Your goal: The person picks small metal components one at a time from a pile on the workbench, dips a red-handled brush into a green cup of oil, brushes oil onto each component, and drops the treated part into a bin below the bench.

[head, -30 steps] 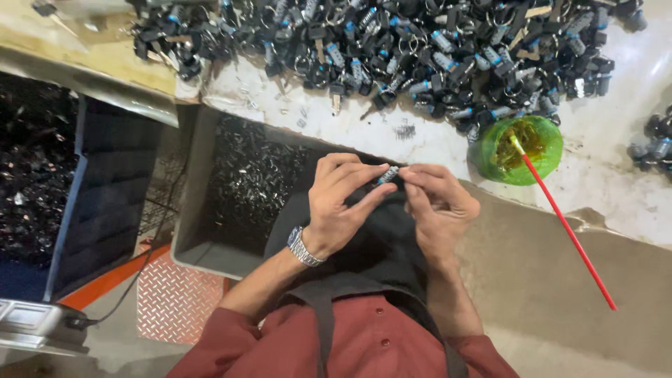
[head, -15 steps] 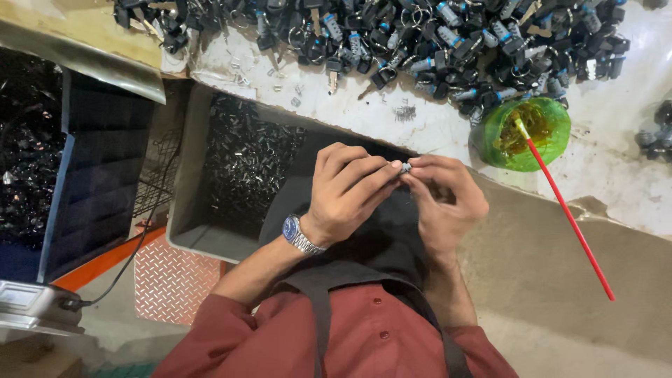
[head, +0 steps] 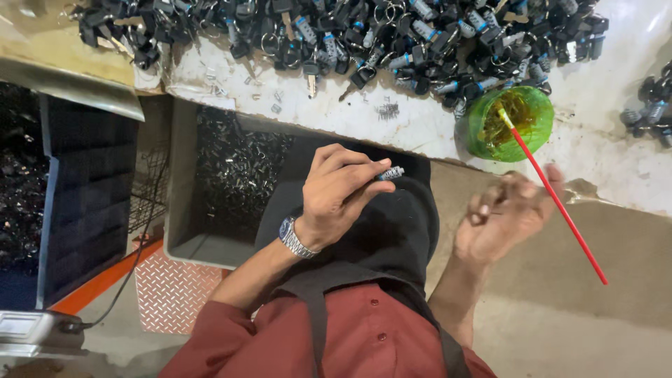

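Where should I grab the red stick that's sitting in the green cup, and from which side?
Grip the red stick on its bare lower half, coming from the right hand side. It leans out of the green cup toward that hand, free of the cup's contents.

Counted: one green bowl (head: 509, 123), one red stick (head: 556, 201), one grey bin (head: 183, 210) of small dark parts, one wristwatch (head: 295, 238). One small cylinder (head: 392, 172) is in hand. Lock parts in the bench heap (head: 364, 35) are too numerous to count.
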{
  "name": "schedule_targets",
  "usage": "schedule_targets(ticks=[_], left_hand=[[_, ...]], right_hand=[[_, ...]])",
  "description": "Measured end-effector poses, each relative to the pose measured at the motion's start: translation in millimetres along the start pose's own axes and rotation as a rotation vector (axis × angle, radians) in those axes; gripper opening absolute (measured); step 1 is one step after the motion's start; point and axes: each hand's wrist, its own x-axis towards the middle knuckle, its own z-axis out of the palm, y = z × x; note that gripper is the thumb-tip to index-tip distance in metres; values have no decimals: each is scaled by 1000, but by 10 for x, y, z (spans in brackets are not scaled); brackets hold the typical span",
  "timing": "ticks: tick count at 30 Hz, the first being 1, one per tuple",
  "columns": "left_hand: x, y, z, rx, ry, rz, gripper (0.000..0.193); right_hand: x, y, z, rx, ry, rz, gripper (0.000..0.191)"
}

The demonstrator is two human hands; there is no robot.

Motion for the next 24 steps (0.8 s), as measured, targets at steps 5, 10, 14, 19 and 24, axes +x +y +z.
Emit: schedule_targets(ticks=[5, 10, 14, 19, 24], left_hand=[[52, 43, -21, 38, -8, 0, 35], [71, 57, -48, 59, 31, -28, 35], [62, 40, -47, 57, 43, -39, 33], [66, 64, 8, 62, 30, -75, 33], [51, 136, 68, 68, 9, -124, 32]], right_hand=[[142, -152, -139, -208, 14, -333, 44], [121, -230, -278, -190, 20, -331, 45], [143, -179, -202, -292, 66, -365, 42], [211, -199, -119, -473, -95, -299, 24], [203, -264, -342, -694, -26, -182, 17]])
